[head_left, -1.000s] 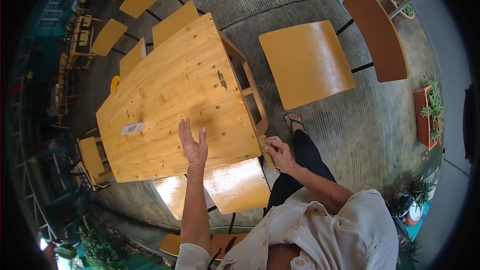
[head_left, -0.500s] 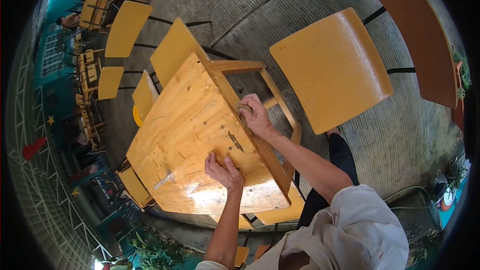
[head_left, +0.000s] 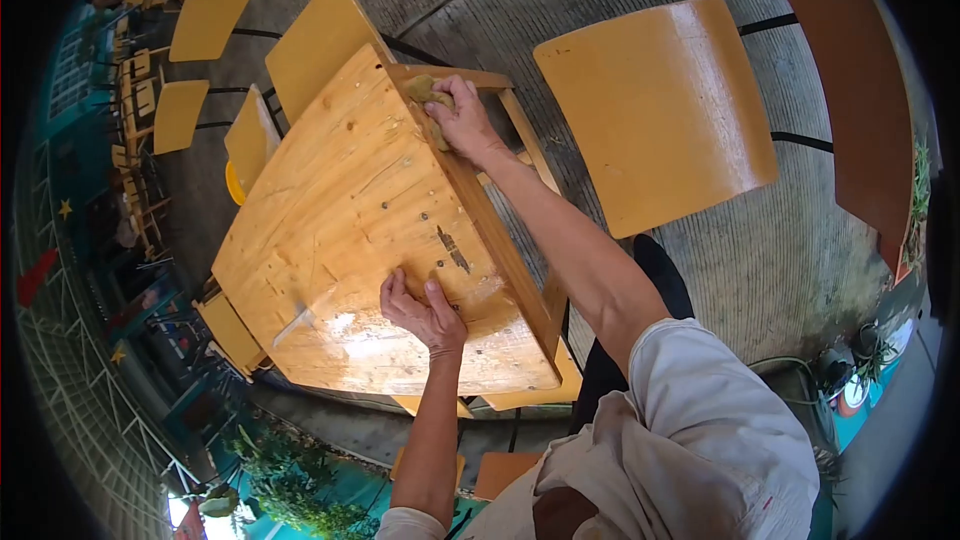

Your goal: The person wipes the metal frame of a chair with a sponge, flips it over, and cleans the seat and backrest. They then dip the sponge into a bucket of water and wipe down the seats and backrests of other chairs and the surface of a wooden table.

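A yellowish cloth (head_left: 428, 92) is held in my right hand (head_left: 462, 120) against the side edge of the wooden table (head_left: 330, 210), near its far corner. My left hand (head_left: 425, 315) rests on the tabletop closer to me, fingers apart and nothing in it. Dark knots, scratches and a dark gouge (head_left: 452, 248) mark the wood between my hands. A pale strip (head_left: 292, 325) lies on the tabletop to the left of my left hand.
Right of the table stands a yellow chair (head_left: 655, 110), with a brown chair back (head_left: 850, 90) beyond it. More yellow chairs (head_left: 322, 48) line the far left side. Green plants (head_left: 305, 480) grow at the bottom left. Grooved concrete floor surrounds the table.
My right hand has slid along the table edge toward the far corner, and more of the cloth shows. My left hand still rests on the tabletop. The whole view has shifted slightly.
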### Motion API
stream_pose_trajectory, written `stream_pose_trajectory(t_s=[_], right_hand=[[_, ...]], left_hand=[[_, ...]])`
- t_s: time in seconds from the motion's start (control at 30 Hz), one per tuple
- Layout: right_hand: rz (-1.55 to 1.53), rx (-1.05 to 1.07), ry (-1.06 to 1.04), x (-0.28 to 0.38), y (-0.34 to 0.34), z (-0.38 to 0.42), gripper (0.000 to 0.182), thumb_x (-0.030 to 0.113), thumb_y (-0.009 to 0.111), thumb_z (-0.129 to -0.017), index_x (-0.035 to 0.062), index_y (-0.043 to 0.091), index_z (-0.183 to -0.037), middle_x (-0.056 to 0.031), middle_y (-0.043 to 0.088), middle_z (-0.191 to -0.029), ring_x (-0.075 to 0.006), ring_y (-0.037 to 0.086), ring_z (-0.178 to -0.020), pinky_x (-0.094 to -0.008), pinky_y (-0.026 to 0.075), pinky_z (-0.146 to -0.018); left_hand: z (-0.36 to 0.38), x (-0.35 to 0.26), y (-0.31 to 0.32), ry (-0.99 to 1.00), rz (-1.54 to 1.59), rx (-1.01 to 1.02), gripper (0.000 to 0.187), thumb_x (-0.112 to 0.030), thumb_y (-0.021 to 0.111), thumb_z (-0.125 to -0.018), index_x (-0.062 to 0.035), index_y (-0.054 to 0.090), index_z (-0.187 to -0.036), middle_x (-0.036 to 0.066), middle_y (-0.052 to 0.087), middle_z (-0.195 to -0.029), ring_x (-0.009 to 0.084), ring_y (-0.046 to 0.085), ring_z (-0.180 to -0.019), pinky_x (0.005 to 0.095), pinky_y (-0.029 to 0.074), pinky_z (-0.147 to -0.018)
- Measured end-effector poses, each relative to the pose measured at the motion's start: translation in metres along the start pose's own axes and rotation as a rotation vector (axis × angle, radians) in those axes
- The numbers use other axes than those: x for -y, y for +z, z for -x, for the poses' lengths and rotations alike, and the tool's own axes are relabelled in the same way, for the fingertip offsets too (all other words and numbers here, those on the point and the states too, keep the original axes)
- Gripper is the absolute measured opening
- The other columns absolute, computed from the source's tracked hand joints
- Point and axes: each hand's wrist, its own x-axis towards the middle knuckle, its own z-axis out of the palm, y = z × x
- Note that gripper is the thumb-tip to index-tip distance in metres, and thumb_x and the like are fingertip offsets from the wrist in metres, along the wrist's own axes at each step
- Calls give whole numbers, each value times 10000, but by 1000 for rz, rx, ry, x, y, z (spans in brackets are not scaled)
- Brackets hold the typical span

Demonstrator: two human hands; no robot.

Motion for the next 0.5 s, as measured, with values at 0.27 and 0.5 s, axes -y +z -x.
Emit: stream_pose_trajectory(t_s=[0.27, 0.5], right_hand=[[-54, 180, 201, -4, -77, 216, 246, 132, 601, -965, 13, 500, -1155, -170, 477, -1128, -288, 514, -1110, -355, 406, -999], [-329, 189, 406, -3, -114, 362, 218, 109, 540, -993, -7, 459, -1158, -163, 423, -1103, -287, 505, -1055, -342, 399, -970]], left_hand=[[1, 3, 3, 80, -45, -82, 492, -324, 514, -1025, 55, 475, -1336, 212, 477, -1334, 352, 378, -1252, 486, 273, -1078], [2, 3, 3, 77, -10, -134, 489, -370, 522, -1011, 32, 525, -1290, 199, 473, -1353, 351, 399, -1253, 495, 289, -1061]])
